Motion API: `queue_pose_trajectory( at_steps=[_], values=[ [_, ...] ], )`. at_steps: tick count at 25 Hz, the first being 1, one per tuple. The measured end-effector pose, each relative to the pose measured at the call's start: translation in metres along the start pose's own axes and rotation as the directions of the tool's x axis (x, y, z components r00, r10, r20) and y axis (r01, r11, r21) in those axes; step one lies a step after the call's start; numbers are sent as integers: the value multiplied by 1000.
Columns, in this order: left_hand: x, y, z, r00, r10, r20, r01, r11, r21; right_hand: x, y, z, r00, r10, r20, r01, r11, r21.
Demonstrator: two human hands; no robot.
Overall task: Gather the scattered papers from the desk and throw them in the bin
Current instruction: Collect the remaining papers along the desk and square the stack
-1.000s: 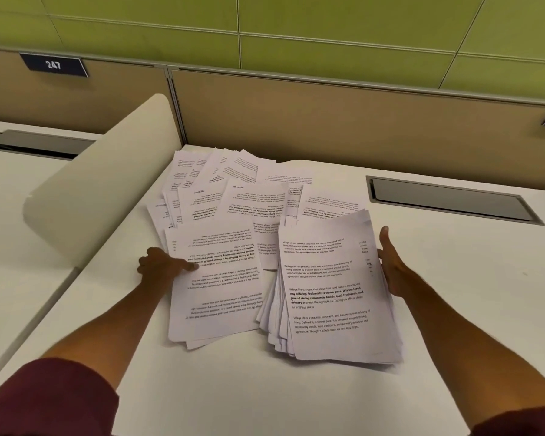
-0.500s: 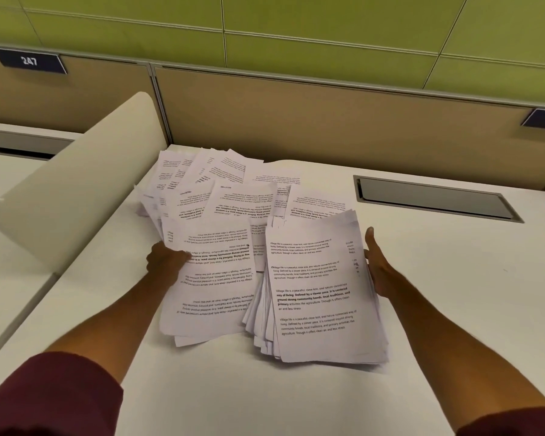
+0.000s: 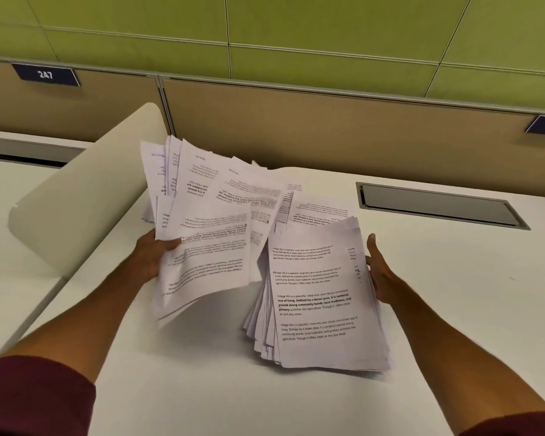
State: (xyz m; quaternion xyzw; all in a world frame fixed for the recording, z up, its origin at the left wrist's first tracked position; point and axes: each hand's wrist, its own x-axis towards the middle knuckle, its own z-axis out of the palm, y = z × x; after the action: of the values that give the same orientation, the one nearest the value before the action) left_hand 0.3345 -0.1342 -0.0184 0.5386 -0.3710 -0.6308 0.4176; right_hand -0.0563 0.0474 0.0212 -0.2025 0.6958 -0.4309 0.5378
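Nearest to the camera are two dark red sleeves (image 3: pixel 35 394), and bare forearms reach from them over the white tabletop (image 3: pixel 183 388). The landmark here is the stack (image 3: pixel 320 309) of printed papers that lies on the tabletop, its lower edges fanned out to the left. The right hand (image 3: pixel 378 272) is pressed flat against the right edge of the stack, thumb pointing away from the person; its fingers lie under or behind the sheets, so I cannot tell how much they are curled. Left of the stack, the left hand (image 3: pixel 153 256) grips a loose bundle (image 3: pixel 208 250) of papers, thumb on top and fingers underneath, closed on the sheets. This bundle is lifted off the tabletop at its near end, with a shadow below it, and its far sheets stand up in a messy fan. Beyond the stack, a few more sheets (image 3: pixel 320 212) lie flat on the tabletop. Farther right of the stack is a grey hatch (image 3: pixel 438 206) set in the tabletop. Far left of the stack, a cream divider (image 3: pixel 85 196) leans. Behind everything stands a tan partition (image 3: pixel 328 127) with a plate (image 3: pixel 45 74) reading 247, and a green wall (image 3: pixel 296 29) above.
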Motion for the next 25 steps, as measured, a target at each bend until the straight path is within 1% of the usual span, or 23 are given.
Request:
queue_pose_trajectory(
  at_steps=[2, 4, 6, 8, 10, 12, 14, 15, 16, 17, 18, 21, 23, 25],
  values=[
    [-2, 10, 4, 998, 51, 42, -48, 997, -57, 5, 2, -2, 1000, 2, 1, -2, 1000, 7],
    [-6, 19, 16, 987, 112, 114, -101, 990, -94, 6, 2, -4, 1000, 10, -4, -10, 1000, 18],
    [-12, 20, 30, 977, 123, 174, -112, 991, -72, 9, 3, -7, 1000, 21, -2, -21, 1000, 7],
    [-22, 11, 46, 970, 85, 229, -85, 996, -6, 18, 6, -13, 999, 36, -9, -36, 999, 32],
    [-35, -9, 63, 957, 29, 290, -54, 995, 80, 31, 12, -21, 999, 31, -36, -28, 997, 77],
    [-47, -30, 78, 921, -82, 381, 0, 978, 211, 43, 17, -25, 996, 6, -85, 1, 997, 80],
    [-57, -39, 91, 827, -272, 492, 70, 918, 390, 56, 24, -29, 992, -78, -96, 84, 994, 69],
    [-59, -40, 96, 782, -349, 516, 74, 875, 478, 65, 31, -32, 988, -114, -104, 119, 992, 44],
    [-59, -40, 101, 759, -383, 527, 54, 843, 536, 78, 38, -36, 990, -110, -86, 112, 994, 20],
    [-59, -39, 106, 764, -378, 522, 22, 825, 565, 89, 45, -40, 992, -97, -84, 96, 995, -23],
    [-58, -38, 110, 791, -342, 507, -5, 826, 564, 95, 47, -40, 993, -95, -69, 92, 994, -56],
    [-54, -38, 118, 896, -208, 393, -48, 833, 551, 101, 51, -42, 992, -119, -50, 108, 976, -192],
    [-52, -42, 120, 921, -138, 365, -90, 835, 543, 89, 46, -37, 993, -114, -14, 108, 973, -201],
    [-50, -47, 122, 929, -105, 356, -90, 867, 491, 91, 48, -41, 986, -153, 63, 163, 963, -213]
  ],
)
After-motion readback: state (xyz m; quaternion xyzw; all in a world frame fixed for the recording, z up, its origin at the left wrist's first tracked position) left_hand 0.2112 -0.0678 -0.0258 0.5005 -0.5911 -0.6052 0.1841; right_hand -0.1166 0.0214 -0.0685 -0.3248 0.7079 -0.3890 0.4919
